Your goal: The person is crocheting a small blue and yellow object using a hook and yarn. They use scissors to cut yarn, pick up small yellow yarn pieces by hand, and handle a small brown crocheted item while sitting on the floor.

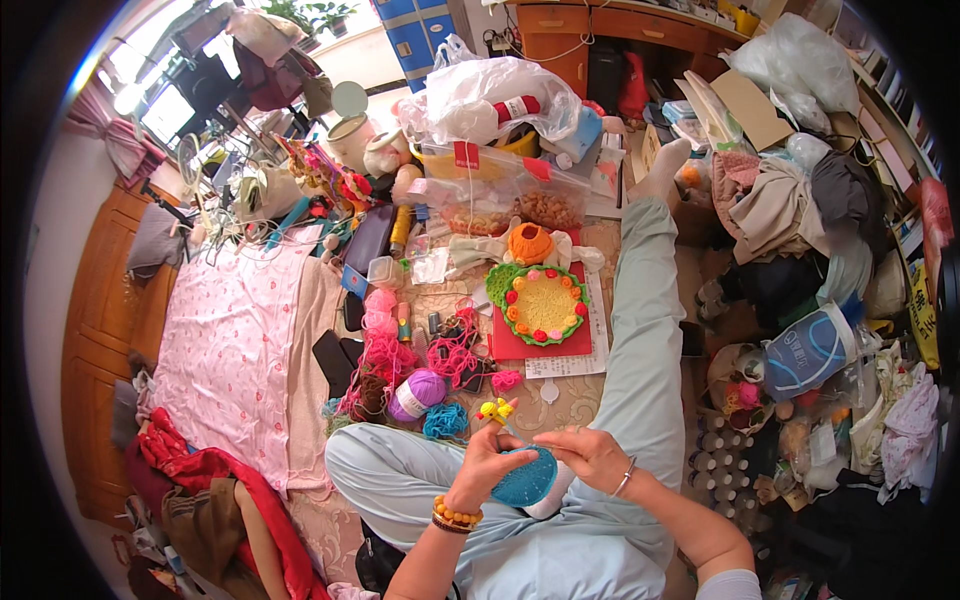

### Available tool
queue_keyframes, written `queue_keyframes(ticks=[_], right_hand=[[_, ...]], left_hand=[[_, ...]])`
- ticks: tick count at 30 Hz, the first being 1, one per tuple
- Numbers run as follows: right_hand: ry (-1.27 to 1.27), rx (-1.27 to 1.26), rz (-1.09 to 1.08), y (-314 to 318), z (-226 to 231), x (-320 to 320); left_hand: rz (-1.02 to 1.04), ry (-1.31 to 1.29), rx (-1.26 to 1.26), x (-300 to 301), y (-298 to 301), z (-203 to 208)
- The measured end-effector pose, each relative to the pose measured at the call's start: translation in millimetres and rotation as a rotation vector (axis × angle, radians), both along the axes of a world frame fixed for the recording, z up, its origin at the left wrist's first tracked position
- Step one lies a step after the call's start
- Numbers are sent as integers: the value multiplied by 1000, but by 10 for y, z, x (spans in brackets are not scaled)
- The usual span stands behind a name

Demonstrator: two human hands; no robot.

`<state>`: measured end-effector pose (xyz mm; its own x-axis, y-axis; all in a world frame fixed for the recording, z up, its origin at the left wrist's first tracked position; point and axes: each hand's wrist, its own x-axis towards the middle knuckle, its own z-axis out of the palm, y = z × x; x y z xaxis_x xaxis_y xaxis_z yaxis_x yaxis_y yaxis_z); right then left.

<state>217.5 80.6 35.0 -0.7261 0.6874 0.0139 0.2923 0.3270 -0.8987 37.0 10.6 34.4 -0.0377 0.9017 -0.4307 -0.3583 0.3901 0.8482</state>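
Observation:
Over my lap, my left hand (484,468) grips a round blue crochet piece (526,480) by its upper left edge, fingers closed. My right hand (590,457) is pinched at the upper right of the piece; what its fingertips hold is too small to make out. Just above my left fingers shows a small yellow thing with red bits (496,409). Beyond my hands lie a purple yarn ball (417,394), blue yarn (444,421) and tangled pink yarn (455,352). A yellow crochet round with a green, flowered rim (545,306) rests on a red folder (508,343).
My legs flank the work, the right one (645,320) stretched forward. An orange crochet piece (530,244) sits beyond the flowered round. Farther off stands a yellow basket (525,146) under plastic bags. Pink cloth (230,360) spreads at left; bags and clothes crowd the right.

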Motion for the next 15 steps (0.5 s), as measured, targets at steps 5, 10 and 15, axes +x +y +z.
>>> queue_keyframes(ticks=[5,10,15], right_hand=[[51,29,21,-20,-196,-7],[337,-1266,-201,-97,-133,-70],[289,-802,-183,-139,-240,-23]], left_hand=[[-53,112,71,4,-10,-67],[12,706,220,82,-77,-214],[115,-115,19,32,-40,-73]])
